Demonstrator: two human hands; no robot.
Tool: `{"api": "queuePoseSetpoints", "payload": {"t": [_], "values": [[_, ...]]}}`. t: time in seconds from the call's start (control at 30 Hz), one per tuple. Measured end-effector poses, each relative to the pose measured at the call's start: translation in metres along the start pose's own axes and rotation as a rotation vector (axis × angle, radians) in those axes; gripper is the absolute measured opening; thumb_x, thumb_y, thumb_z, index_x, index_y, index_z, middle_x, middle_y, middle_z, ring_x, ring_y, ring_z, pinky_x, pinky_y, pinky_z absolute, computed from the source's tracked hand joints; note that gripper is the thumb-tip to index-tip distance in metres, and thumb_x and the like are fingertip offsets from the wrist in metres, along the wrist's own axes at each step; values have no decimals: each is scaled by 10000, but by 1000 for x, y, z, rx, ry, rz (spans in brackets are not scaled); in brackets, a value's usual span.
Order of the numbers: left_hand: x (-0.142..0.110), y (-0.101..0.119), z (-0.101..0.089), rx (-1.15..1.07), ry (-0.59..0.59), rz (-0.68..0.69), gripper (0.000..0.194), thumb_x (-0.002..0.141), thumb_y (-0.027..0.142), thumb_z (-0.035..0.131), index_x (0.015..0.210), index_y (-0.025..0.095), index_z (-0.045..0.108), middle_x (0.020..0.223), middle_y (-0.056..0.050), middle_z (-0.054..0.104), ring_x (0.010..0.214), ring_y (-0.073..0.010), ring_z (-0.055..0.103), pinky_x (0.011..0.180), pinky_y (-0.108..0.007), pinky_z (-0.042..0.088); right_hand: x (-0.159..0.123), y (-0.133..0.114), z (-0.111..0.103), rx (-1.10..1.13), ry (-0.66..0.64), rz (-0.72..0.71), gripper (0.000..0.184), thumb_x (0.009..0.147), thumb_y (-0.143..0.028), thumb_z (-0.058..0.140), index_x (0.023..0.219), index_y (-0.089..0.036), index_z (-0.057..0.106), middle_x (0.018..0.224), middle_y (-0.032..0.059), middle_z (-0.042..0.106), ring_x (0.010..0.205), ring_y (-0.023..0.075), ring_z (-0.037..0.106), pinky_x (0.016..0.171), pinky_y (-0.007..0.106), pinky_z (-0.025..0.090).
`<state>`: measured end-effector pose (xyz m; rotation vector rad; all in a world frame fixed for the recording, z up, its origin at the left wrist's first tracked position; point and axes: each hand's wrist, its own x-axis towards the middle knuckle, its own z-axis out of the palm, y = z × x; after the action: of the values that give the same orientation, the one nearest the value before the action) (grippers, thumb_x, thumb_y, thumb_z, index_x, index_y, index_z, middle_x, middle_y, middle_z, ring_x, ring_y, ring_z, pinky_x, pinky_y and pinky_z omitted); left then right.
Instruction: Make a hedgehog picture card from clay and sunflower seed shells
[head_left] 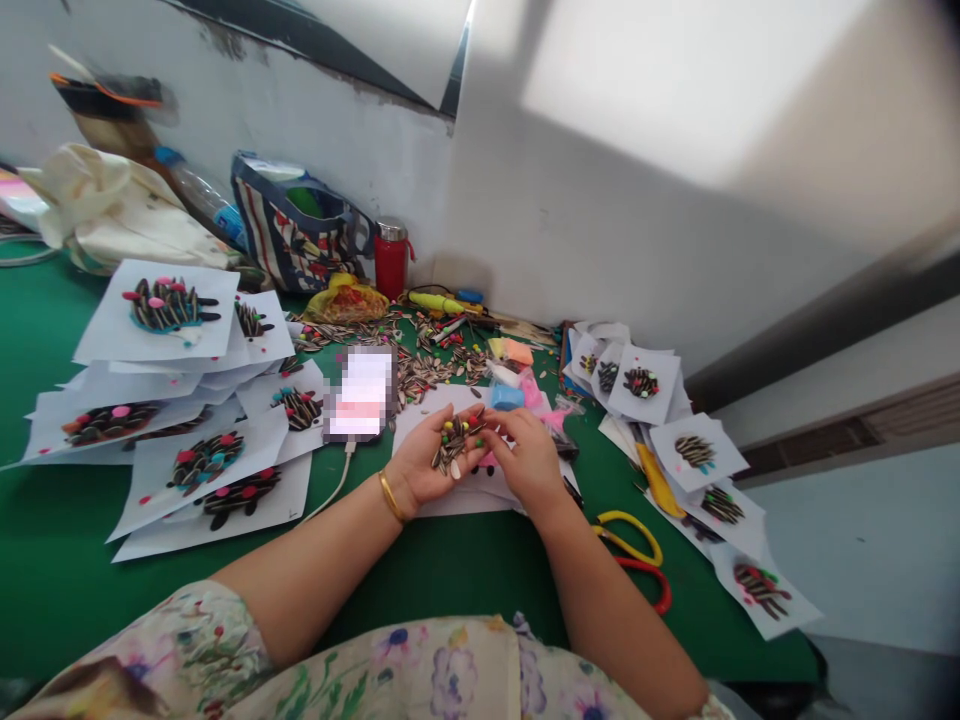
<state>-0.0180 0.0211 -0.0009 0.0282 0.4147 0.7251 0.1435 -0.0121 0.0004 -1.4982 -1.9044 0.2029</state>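
My left hand [427,462] is palm up and cupped around a small heap of striped sunflower seeds [450,440] mixed with red, yellow and green balls. Over its fingertips, my right hand [529,455] has thumb and fingers drawn together in a pinch. What sits in that pinch, if anything, is too small to make out. Below both hands lies a white paper sheet [420,425], partly covered by them, with a bit of pink and dark shapes showing between the hands. Just beyond my right hand are a blue block [508,398] and pink plastic wrapping [529,392].
Paper sheets with seed figures are stacked at left [157,345] and right [697,452]. A phone [361,395] with a cable lies left of my hands. Loose seeds [431,372] cover the back. Scissors [637,540] lie at right. A red flask [391,262] and striped bag [300,225] stand by the wall.
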Motion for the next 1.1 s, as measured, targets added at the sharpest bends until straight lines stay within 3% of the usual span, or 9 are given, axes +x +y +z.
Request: {"api": "queuePoseSetpoints", "payload": {"t": [0.17,0.3,0.4,0.5,0.63,0.8,0.97,1.1], "values": [[0,-1,0,16,-26,-35,379,971,316,409,1199,88,609,803,-117,707,594,-164,668,650,-321,599,0,-2,1,24,-41,7,102,876,-213,574,885,-220,675,881,43,604,855,200,558,791,319,437],[0,0,-1,15,-49,-46,375,972,321,410,1195,89,603,839,-128,710,611,-167,680,654,-322,601,-1,-3,0,53,-42,7,115,885,-205,541,834,-204,645,891,48,605,866,196,557,802,315,429],[0,2,-1,-20,-39,-6,367,971,316,407,1184,85,597,1003,-174,705,839,-220,714,750,-345,597,-2,-1,-2,146,-4,51,122,898,-218,501,871,-198,618,871,39,619,825,184,564,757,300,433],[1,5,-1,-82,-25,60,353,972,302,401,1155,75,600,1109,-190,680,1092,-268,647,880,-381,563,-4,5,-3,282,6,119,146,908,-261,480,917,-201,613,852,25,641,777,170,582,719,283,448],[2,10,-1,-108,26,122,344,976,302,398,1111,69,613,1131,-185,674,1166,-272,605,938,-407,535,-4,15,-7,328,-61,182,147,861,-289,551,905,-209,666,892,27,688,821,179,617,773,297,471],[3,13,-2,-102,60,157,350,979,317,396,1080,73,626,1133,-188,673,1151,-263,616,911,-392,549,-6,25,-12,234,-176,257,136,804,-268,599,882,-210,694,815,17,700,705,164,612,671,279,473],[3,14,-3,-101,67,154,345,976,322,406,1094,83,625,1114,-176,683,1139,-261,625,903,-396,552,-6,22,-10,8,-245,138,116,791,-201,593,828,-203,704,845,35,686,769,165,592,722,275,443],[4,14,-4,-103,61,158,341,974,323,407,1096,91,625,1102,-171,688,1132,-260,629,904,-399,551,-6,14,-6,-121,-301,166,169,792,-154,561,849,-219,706,825,23,701,759,167,587,688,264,407]]}}
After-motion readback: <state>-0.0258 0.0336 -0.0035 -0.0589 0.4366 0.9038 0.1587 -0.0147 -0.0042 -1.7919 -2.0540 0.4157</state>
